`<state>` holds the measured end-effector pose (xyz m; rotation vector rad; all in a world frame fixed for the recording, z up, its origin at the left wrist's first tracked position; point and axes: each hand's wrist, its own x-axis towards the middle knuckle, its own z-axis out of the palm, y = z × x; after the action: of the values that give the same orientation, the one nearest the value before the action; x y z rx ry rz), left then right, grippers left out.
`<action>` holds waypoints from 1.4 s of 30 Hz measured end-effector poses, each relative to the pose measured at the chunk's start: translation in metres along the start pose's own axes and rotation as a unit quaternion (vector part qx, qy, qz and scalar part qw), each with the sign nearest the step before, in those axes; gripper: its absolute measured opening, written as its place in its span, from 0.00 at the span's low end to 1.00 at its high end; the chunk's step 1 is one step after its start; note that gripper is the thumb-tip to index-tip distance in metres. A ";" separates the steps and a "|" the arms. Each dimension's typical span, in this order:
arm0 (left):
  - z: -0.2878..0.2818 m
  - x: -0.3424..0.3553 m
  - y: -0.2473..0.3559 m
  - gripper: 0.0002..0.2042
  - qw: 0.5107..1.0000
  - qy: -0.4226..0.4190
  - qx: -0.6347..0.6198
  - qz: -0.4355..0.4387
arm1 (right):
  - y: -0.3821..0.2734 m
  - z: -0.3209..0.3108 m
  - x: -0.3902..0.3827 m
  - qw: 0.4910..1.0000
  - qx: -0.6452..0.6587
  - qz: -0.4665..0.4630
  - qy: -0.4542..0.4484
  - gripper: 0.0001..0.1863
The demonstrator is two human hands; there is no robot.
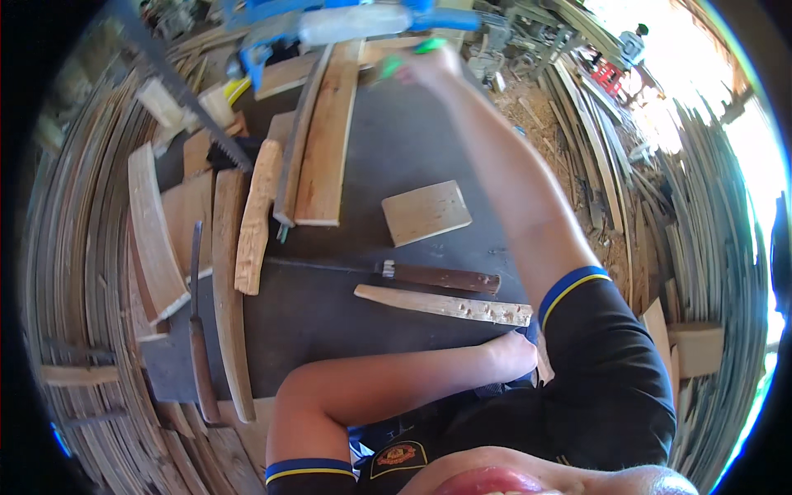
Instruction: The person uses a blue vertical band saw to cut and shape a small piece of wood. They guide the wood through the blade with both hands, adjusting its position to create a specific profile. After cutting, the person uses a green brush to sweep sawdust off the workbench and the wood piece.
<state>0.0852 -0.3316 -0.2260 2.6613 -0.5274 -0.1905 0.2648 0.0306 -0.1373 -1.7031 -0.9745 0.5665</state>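
Observation:
My right arm reaches across the dark tabletop [375, 165] to its far side. There my right hand [433, 68] is closed around a blurred thing with green parts [391, 66], whose kind I cannot make out. My left arm bends across my body, and my left hand [511, 356] rests low by the near table edge, its fingers hidden. Just beyond that hand lies a pale curved wood piece [445, 306] with pits along its right end. Behind it is a long thin-bladed tool with a brown wooden handle [445, 277]. A rectangular wood block [426, 213] sits farther back.
Planks [328, 148], a rough-carved wood piece [257, 219] and a narrow tool with a wooden handle [202, 367] lie on the left. A saw blade [186, 95] rises there. Blue equipment [355, 23] spans the far side. Stacked boards flank the table; a person [632, 48] is far right.

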 end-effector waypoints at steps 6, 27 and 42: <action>-0.015 0.009 0.013 0.06 0.998 -0.017 0.015 0.059 | 0.063 -0.188 0.059 0.782 -0.558 -0.076 0.266 0.19; -0.008 0.011 0.011 0.08 0.997 -0.028 0.021 0.065 | 0.003 0.043 -0.030 0.877 -0.300 -0.365 0.086 0.14; 0.014 0.028 0.007 0.11 0.996 -0.069 0.043 0.043 | -0.023 -0.037 -0.212 0.934 0.085 -0.194 -0.287 0.05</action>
<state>0.1058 -0.3540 -0.2371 2.7152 -0.7084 -0.3339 0.1670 -0.1619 -0.1218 -1.1558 -1.5832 0.8754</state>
